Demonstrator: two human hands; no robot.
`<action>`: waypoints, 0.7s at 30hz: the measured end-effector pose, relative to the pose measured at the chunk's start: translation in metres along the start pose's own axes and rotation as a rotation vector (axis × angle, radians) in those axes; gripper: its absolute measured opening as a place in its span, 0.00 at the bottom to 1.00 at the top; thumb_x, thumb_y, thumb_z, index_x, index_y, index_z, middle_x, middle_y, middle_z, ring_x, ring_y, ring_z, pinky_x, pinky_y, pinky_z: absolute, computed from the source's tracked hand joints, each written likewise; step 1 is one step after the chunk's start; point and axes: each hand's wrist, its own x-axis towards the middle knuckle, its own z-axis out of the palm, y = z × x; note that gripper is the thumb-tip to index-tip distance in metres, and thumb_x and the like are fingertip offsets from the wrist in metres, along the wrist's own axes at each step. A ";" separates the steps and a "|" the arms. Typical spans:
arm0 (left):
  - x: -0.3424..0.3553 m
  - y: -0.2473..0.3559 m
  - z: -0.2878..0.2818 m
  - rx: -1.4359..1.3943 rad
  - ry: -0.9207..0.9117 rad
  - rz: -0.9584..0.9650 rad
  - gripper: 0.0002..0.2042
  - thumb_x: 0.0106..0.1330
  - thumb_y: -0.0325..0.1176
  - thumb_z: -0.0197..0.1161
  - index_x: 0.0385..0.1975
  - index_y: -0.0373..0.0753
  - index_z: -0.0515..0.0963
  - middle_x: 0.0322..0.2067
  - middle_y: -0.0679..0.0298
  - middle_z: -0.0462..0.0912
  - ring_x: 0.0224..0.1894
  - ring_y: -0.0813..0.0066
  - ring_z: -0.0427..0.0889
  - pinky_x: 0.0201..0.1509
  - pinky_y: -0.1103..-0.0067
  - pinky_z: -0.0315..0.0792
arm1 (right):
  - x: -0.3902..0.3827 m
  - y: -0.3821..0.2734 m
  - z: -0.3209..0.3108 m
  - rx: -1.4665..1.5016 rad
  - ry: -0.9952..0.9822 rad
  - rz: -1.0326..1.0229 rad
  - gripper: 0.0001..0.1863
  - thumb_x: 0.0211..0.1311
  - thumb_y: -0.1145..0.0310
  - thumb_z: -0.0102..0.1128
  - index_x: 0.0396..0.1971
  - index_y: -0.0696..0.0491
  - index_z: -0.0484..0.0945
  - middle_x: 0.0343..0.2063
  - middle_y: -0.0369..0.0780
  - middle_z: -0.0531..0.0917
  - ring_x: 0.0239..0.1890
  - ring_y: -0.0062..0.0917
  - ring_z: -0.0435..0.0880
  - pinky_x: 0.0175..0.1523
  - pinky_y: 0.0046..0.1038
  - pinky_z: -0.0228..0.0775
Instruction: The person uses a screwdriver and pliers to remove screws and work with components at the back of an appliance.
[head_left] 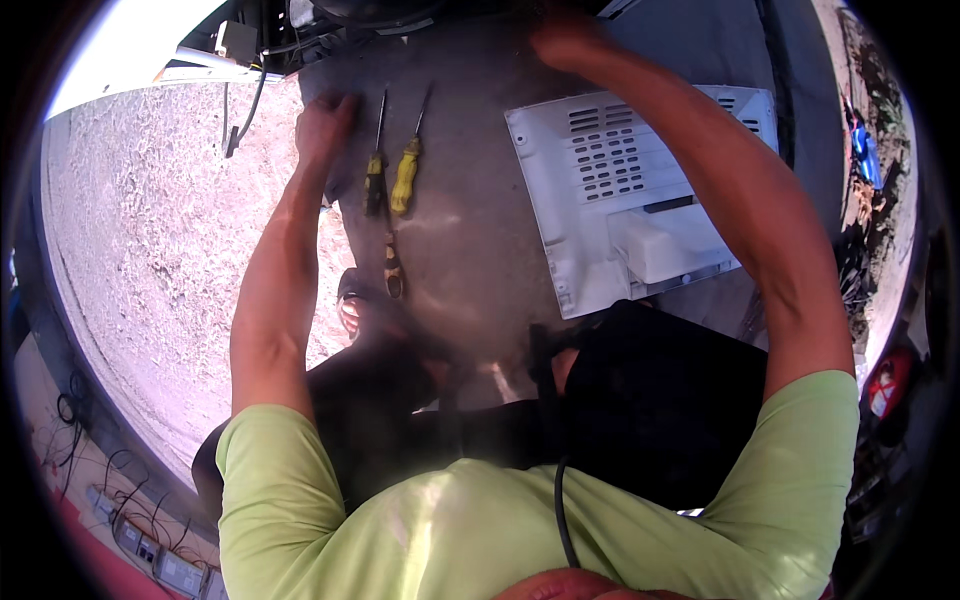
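Note:
My left hand [327,122] is at the upper left, by the edge of a dark grey surface [470,190]. Its fingers are in shade, and I cannot make out whether they grip anything. My right hand [562,42] reaches to the top, close to a dark rounded object [375,12] cut off by the picture's edge; its fingertips are lost in shadow. Between my arms lie a screwdriver with a black and yellow handle [375,185] and a yellow-handled screwdriver [405,178], shafts pointing away from me. Nearer to me is another black and yellow tool handle [393,270].
A white panel [550,165] with rows of vent slots and a raised bulge lies at the right, partly beneath my right forearm. Rough pale ground [150,220] stretches along the left. A cable [250,115] hangs at the upper left. Boxes with wires [180,575] are at the lower left.

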 end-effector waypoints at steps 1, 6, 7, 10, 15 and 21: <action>0.000 0.002 0.001 0.008 0.005 -0.008 0.23 0.62 0.55 0.58 0.46 0.42 0.83 0.39 0.47 0.86 0.47 0.48 0.84 0.51 0.62 0.75 | -0.002 0.000 -0.001 0.017 0.005 0.013 0.20 0.60 0.63 0.59 0.51 0.54 0.79 0.49 0.51 0.82 0.45 0.39 0.84 0.50 0.40 0.75; -0.006 0.011 -0.002 -0.054 -0.053 -0.064 0.22 0.62 0.54 0.59 0.45 0.45 0.84 0.39 0.50 0.86 0.46 0.50 0.84 0.51 0.63 0.75 | -0.007 0.003 -0.003 0.074 0.027 0.073 0.20 0.60 0.62 0.60 0.52 0.53 0.79 0.48 0.49 0.83 0.45 0.39 0.84 0.50 0.39 0.75; -0.006 0.011 -0.002 -0.039 -0.042 -0.054 0.22 0.62 0.54 0.59 0.44 0.45 0.84 0.39 0.50 0.86 0.46 0.51 0.84 0.50 0.63 0.75 | -0.006 0.002 -0.003 0.095 0.031 0.086 0.20 0.60 0.62 0.60 0.52 0.53 0.79 0.48 0.49 0.83 0.45 0.38 0.84 0.50 0.39 0.75; -0.005 0.008 0.000 -0.032 -0.024 -0.035 0.22 0.61 0.54 0.59 0.43 0.44 0.84 0.39 0.51 0.86 0.46 0.51 0.84 0.50 0.64 0.75 | -0.013 -0.005 -0.002 0.262 -0.002 0.159 0.19 0.61 0.61 0.61 0.50 0.52 0.80 0.44 0.46 0.83 0.42 0.35 0.84 0.48 0.37 0.75; -0.013 0.006 -0.003 -0.135 -0.018 -0.028 0.20 0.59 0.52 0.59 0.41 0.43 0.84 0.38 0.51 0.86 0.45 0.50 0.84 0.50 0.63 0.75 | -0.023 -0.015 -0.016 0.693 -0.215 0.428 0.11 0.61 0.57 0.64 0.33 0.49 0.78 0.26 0.31 0.78 0.26 0.17 0.75 0.33 0.27 0.69; -0.011 0.006 0.000 -0.106 0.026 -0.010 0.21 0.59 0.51 0.58 0.41 0.42 0.83 0.39 0.49 0.85 0.46 0.48 0.83 0.51 0.62 0.74 | -0.029 -0.023 -0.017 0.873 -0.156 0.499 0.12 0.63 0.57 0.62 0.26 0.46 0.74 0.22 0.27 0.73 0.22 0.11 0.67 0.25 0.20 0.57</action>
